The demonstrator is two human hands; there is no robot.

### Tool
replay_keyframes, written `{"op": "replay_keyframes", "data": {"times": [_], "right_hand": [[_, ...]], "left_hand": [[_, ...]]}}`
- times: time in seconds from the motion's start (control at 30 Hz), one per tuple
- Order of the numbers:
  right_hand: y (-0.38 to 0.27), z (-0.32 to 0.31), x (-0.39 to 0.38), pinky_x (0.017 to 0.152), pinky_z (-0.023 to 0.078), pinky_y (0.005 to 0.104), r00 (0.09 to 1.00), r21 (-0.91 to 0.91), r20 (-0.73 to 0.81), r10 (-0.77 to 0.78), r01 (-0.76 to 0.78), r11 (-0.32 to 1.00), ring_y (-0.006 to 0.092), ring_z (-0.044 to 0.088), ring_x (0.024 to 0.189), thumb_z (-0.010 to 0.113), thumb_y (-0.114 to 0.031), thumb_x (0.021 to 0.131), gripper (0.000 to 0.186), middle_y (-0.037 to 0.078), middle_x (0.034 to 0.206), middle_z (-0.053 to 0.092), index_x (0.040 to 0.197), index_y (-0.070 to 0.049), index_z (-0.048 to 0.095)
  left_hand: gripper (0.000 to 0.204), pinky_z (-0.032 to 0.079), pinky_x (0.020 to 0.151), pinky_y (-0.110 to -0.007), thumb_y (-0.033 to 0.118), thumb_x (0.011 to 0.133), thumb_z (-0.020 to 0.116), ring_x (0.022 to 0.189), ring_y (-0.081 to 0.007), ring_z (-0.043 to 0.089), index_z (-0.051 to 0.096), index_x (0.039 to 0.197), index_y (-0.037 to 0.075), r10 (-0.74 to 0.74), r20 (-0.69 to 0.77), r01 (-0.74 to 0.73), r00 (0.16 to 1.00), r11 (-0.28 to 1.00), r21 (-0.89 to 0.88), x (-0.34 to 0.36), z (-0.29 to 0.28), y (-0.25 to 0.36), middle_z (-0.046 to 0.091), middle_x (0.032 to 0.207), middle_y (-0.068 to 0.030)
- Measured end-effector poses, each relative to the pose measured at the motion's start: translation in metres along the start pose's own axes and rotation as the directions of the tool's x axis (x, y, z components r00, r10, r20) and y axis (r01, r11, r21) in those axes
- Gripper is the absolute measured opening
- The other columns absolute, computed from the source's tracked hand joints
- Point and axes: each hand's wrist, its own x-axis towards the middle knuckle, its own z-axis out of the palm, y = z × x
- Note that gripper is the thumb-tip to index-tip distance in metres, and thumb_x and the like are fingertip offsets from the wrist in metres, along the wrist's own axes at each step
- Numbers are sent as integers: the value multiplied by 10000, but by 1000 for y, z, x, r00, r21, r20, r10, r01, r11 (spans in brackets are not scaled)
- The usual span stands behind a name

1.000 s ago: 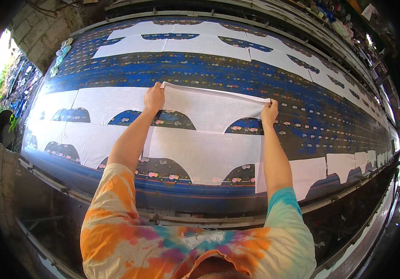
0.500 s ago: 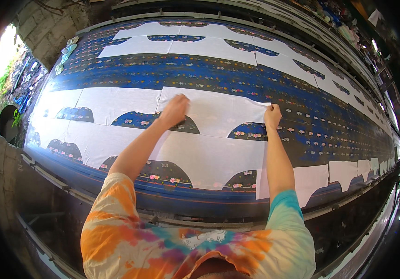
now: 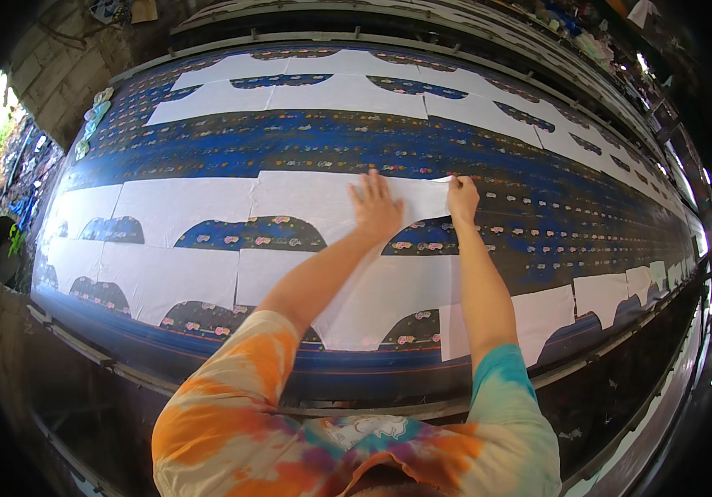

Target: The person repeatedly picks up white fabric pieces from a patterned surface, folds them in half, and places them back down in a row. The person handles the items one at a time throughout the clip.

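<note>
A white cut fabric piece (image 3: 310, 195) with a curved notch lies across the middle of a long, dark blue printed table (image 3: 232, 153). My left hand (image 3: 378, 205) rests flat on this piece with its fingers spread. At the piece's right end, my right hand (image 3: 463, 199) pinches the far corner between thumb and fingers, and the edge there is slightly raised. Below it lies another white fabric piece (image 3: 348, 294), nearer to me, partly covered by my left forearm. More white pieces (image 3: 178, 199) adjoin on the left.
Another row of white pieces (image 3: 348, 93) runs along the table's far side. Smaller white pieces (image 3: 600, 296) line the near edge toward the right. A crumpled pale cloth (image 3: 93, 120) sits at the far left corner. A block wall (image 3: 62, 79) stands beyond it.
My left hand has slid right along the white piece, from its left end to its middle, and its fingers have spread. My right hand still pinches the corner. The view has shifted slightly.
</note>
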Motion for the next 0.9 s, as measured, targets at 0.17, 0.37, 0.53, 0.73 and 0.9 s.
{"op": "replay_keyframes", "data": {"times": [0.17,0.37,0.53,0.73,0.9], "right_hand": [[-43,-4,-8,831,513,457,997,62,42,-70,68,996,393,685,938,602,-309,948,315,205,964,715,1032,-15,677],[-19,-39,-21,828,511,459,991,30,121,-59,56,998,404,680,944,608,-307,932,318,226,956,711,1005,-6,683],[62,-109,-26,835,506,454,989,-218,136,-54,83,972,402,675,932,634,-308,908,317,215,930,710,934,1,701],[107,-193,-28,691,517,376,942,-119,230,244,-222,968,291,674,714,644,-201,924,213,168,817,693,884,5,682],[179,-249,-33,759,518,401,973,-249,229,35,24,968,338,693,864,606,-127,873,157,188,914,719,908,-31,725]], "left_hand": [[731,-2,1169,-674,500,1020,298,1530,-406,0,164,1593,66,246,156,-241,957,969,-50,17,-1,89,44,1673,-151],[691,-14,1167,-678,515,1026,283,1542,-349,-7,166,1605,157,306,198,-290,931,951,-107,32,4,85,49,1683,-74],[764,6,1167,-683,552,1028,226,1539,-358,23,136,1589,41,81,84,-77,993,996,-50,17,-4,22,56,1676,-117],[602,114,1125,-738,380,995,462,1509,-369,178,410,1462,4,186,-74,-184,980,982,35,-34,-7,-6,288,1587,-196],[276,355,1047,-609,190,864,646,1247,-346,504,633,1107,59,680,-127,-684,722,730,19,-117,-1,70,590,1200,-157]]}}
